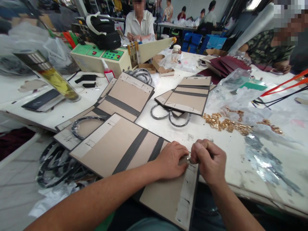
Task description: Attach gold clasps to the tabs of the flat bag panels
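A long beige bag panel [127, 138] with dark grey bands and pale end strips lies slantwise, its near end over my lap. My left hand [172, 160] presses on its near right part, thumb and fingers bent around a spot by the pale strip. Right there, a small shiny metal piece [189, 158] shows between the two hands. My right hand [209, 160] is closed in a pinch on this piece, just off the panel's right edge. The fingers hide most of it, so its exact kind is unclear. Slits and pen marks show on the strips.
More panels [131, 93] and a smaller stack [190, 96] lie beyond, with plastic-wrapped handles [180, 119]. Gold metal fittings [227, 123] are heaped at right. A bottle of yellow liquid [56, 80] and a cream machine [101, 59] stand at left. Co-workers sit across and at right.
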Demonstrator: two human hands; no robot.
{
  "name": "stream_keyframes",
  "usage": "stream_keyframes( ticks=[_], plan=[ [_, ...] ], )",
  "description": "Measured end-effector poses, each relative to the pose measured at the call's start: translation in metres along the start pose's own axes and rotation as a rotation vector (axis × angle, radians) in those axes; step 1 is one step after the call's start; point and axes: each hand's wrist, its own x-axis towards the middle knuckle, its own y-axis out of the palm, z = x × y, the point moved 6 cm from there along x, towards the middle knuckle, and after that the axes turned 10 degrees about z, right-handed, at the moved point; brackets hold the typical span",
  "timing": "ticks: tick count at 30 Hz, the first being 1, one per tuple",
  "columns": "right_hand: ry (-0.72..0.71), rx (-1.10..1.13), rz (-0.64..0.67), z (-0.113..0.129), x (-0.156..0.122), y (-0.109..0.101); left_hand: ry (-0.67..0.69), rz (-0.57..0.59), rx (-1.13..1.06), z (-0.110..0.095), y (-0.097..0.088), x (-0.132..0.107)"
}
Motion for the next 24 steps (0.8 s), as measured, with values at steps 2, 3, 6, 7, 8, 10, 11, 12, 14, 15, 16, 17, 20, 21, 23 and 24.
stream_keyframes(
  ticks=[2,3,6,7,8,10,11,12,14,15,16,17,20,21,23,24],
  plan=[
    [0.082,-0.066,0.023,-0.004,0.002,-0.001,0.066,0.047,0.055,-0.003,0.0,-0.008],
    [0.114,-0.069,0.026,-0.005,0.004,-0.003,0.09,0.061,0.092,-0.005,0.001,-0.012],
    [0.132,0.011,0.017,-0.002,0.012,-0.004,0.076,0.065,0.175,-0.005,0.004,-0.021],
    [0.117,0.047,0.011,0.001,0.015,-0.002,0.058,0.065,0.183,-0.004,0.005,-0.022],
    [0.099,0.075,0.009,0.004,0.019,0.0,0.047,0.069,0.182,-0.004,0.006,-0.023],
    [0.074,0.083,0.039,0.011,0.025,0.009,0.047,0.076,0.168,-0.004,0.005,-0.022],
    [0.073,0.061,0.077,0.013,0.028,0.015,0.053,0.075,0.159,-0.004,0.004,-0.022],
    [0.081,0.019,0.123,0.014,0.031,0.02,0.059,0.072,0.151,-0.004,0.003,-0.021],
    [0.115,-0.09,0.21,0.012,0.032,0.027,0.071,0.066,0.136,-0.005,0.001,-0.02],
    [0.135,-0.135,0.239,0.009,0.032,0.028,0.074,0.061,0.131,-0.005,0.0,-0.02],
    [0.149,-0.164,0.254,0.007,0.031,0.027,0.077,0.06,0.129,-0.005,0.0,-0.02],
    [0.156,-0.175,0.256,0.005,0.03,0.024,0.077,0.061,0.13,-0.004,0.0,-0.021],
    [0.137,-0.102,0.237,0.007,0.027,0.016,0.053,0.066,0.135,-0.002,0.003,-0.022],
    [0.118,-0.052,0.228,0.01,0.026,0.014,0.047,0.069,0.134,-0.001,0.005,-0.022],
    [0.08,0.046,0.212,0.014,0.023,0.014,0.037,0.065,0.132,0.0,0.006,-0.023],
    [0.066,0.057,0.206,0.015,0.022,0.014,0.038,0.061,0.129,0.001,0.006,-0.022]
  ],
)
